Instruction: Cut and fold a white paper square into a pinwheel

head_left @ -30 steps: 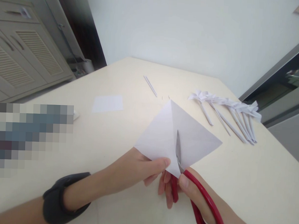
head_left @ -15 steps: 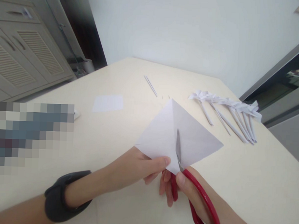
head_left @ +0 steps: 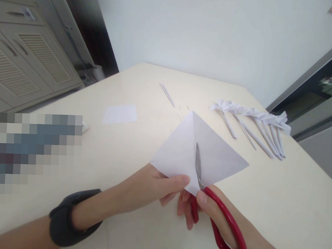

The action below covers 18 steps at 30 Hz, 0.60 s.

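A white sheet of paper (head_left: 173, 146) with a fold line down its middle is held up over the table, one corner pointing away from me. My left hand (head_left: 162, 186) pinches its near left edge, thumb on top and fingers underneath. In my right hand (head_left: 206, 204) are red-handled scissors (head_left: 228, 217), my thumb through the upper loop. Their blades straddle the sheet at its near edge, close to the fold; one blade lies over the paper and the other is hidden beneath it.
On the cream table (head_left: 126, 156) lie a small white paper rectangle (head_left: 120, 114), thin paper sticks (head_left: 167, 95) and tiny scraps. Several white paper flowers with rolled stems (head_left: 250, 116) rest at the right. Behind stands a white wall (head_left: 199, 35); a blurred-out patch (head_left: 37, 145) covers the left.
The paper and scissors have shifted very slightly to the right. Both hands keep the same holds, and the blades look about as wide apart as before.
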Available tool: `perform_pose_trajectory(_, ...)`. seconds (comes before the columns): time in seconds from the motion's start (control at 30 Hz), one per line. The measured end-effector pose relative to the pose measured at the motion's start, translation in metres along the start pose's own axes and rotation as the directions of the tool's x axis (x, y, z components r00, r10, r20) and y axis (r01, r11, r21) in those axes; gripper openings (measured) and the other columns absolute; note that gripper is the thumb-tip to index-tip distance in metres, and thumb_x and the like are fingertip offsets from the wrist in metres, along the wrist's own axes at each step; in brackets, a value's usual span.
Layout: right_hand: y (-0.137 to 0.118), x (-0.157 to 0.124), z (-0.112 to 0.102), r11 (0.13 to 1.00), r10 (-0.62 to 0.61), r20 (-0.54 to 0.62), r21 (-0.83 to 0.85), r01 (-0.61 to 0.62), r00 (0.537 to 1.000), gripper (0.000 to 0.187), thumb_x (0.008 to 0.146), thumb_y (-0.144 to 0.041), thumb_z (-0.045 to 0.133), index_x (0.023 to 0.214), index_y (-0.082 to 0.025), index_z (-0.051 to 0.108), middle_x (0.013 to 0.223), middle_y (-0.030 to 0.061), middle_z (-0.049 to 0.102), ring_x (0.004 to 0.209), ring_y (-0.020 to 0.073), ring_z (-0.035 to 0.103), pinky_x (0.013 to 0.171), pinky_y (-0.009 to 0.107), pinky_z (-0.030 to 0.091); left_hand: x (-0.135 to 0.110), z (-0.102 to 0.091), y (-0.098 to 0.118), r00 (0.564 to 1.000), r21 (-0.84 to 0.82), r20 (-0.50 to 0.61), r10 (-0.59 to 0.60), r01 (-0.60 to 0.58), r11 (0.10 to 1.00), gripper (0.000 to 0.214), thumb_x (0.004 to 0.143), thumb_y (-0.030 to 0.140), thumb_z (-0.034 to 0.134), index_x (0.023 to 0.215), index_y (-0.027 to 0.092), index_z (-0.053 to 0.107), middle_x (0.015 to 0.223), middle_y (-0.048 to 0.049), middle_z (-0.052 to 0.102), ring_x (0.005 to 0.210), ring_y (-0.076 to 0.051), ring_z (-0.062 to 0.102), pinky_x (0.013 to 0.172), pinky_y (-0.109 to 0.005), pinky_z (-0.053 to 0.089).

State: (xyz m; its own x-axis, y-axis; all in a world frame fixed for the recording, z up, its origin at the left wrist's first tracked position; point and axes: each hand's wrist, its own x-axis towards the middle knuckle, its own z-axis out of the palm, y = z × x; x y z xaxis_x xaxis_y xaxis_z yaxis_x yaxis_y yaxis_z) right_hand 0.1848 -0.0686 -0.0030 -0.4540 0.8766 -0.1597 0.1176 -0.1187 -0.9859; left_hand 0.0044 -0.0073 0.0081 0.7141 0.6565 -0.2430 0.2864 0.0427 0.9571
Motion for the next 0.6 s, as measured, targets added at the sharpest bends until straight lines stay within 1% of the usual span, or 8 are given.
perform_pose_trajectory(0.1, 0.000, 0.001, 0.001, 1.000, -0.015, 0.000, 0.015, 0.015, 1.000, 0.045, 0.094, -0.048, 0.031, 0.087, -0.014, 0.061, 0.074, 0.0044, 0.057, 0.066, 0.0141, 0.055, 0.068, 0.030, 0.046, 0.001, 0.000, -0.003, 0.999, -0.025, 0.021, 0.025, -0.025, 0.999, 0.047, 0.090, 0.031, 0.041, 0.046, 0.016, 0.035, 0.048, 0.0042, 0.044, 0.049, -0.008, 0.039, 0.051, -0.020, 0.032)
perform_pose_trajectory(0.23, 0.002, 0.002, 0.002, 1.000, -0.007, -0.003, 0.023, 0.007, 1.000, 0.048, 0.093, -0.050, 0.031, 0.091, -0.014, 0.063, 0.074, 0.0042, 0.056, 0.065, 0.0132, 0.054, 0.065, 0.028, 0.046, 0.001, 0.000, -0.003, 0.998, -0.025, 0.043, 0.040, -0.039, 0.999, 0.048, 0.091, 0.032, 0.041, 0.045, 0.016, 0.035, 0.048, 0.0045, 0.043, 0.049, -0.007, 0.039, 0.050, -0.020, 0.031)
perform_pose_trajectory(0.3, 0.004, 0.000, 0.001, 1.000, -0.004, -0.003, -0.022, 0.004, 1.000, 0.049, 0.093, -0.051, 0.030, 0.094, -0.014, 0.062, 0.072, 0.0040, 0.056, 0.065, 0.0136, 0.055, 0.065, 0.028, 0.046, 0.000, 0.000, -0.003, 0.998, -0.019, 0.044, 0.039, -0.038, 0.999, 0.048, 0.091, 0.030, 0.040, 0.046, 0.016, 0.035, 0.048, 0.0047, 0.043, 0.049, -0.007, 0.038, 0.050, -0.019, 0.031)
perform_pose_trajectory(0.43, 0.008, -0.002, -0.002, 0.989, 0.037, -0.014, -0.141, -0.039, 0.999, 0.048, 0.093, -0.052, 0.028, 0.090, -0.016, 0.061, 0.067, 0.0031, 0.057, 0.066, 0.0148, 0.057, 0.070, 0.030, 0.046, 0.000, 0.001, -0.003, 0.997, -0.026, 0.055, 0.050, -0.048, 0.998, 0.047, 0.091, 0.029, 0.040, 0.047, 0.016, 0.035, 0.047, 0.0050, 0.042, 0.049, -0.007, 0.037, 0.051, -0.019, 0.031)
perform_pose_trajectory(0.5, 0.010, -0.003, -0.002, 0.989, 0.051, -0.014, -0.138, -0.053, 0.999, 0.047, 0.094, -0.051, 0.028, 0.092, -0.017, 0.061, 0.069, 0.0032, 0.058, 0.066, 0.0148, 0.057, 0.070, 0.031, 0.046, 0.000, 0.001, -0.003, 0.997, -0.028, 0.055, 0.049, -0.048, 0.998, 0.047, 0.091, 0.029, 0.039, 0.047, 0.016, 0.035, 0.047, 0.0051, 0.042, 0.049, -0.007, 0.037, 0.051, -0.019, 0.031)
perform_pose_trajectory(0.6, 0.012, -0.002, -0.001, 0.995, 0.059, -0.014, -0.076, -0.060, 0.998, 0.047, 0.094, -0.050, 0.029, 0.092, -0.016, 0.060, 0.072, 0.0035, 0.058, 0.067, 0.0146, 0.057, 0.069, 0.030, 0.047, 0.001, 0.001, -0.003, 0.997, -0.030, 0.054, 0.048, -0.047, 0.998, 0.047, 0.091, 0.029, 0.040, 0.046, 0.016, 0.035, 0.047, 0.0052, 0.042, 0.049, -0.007, 0.037, 0.051, -0.019, 0.031)
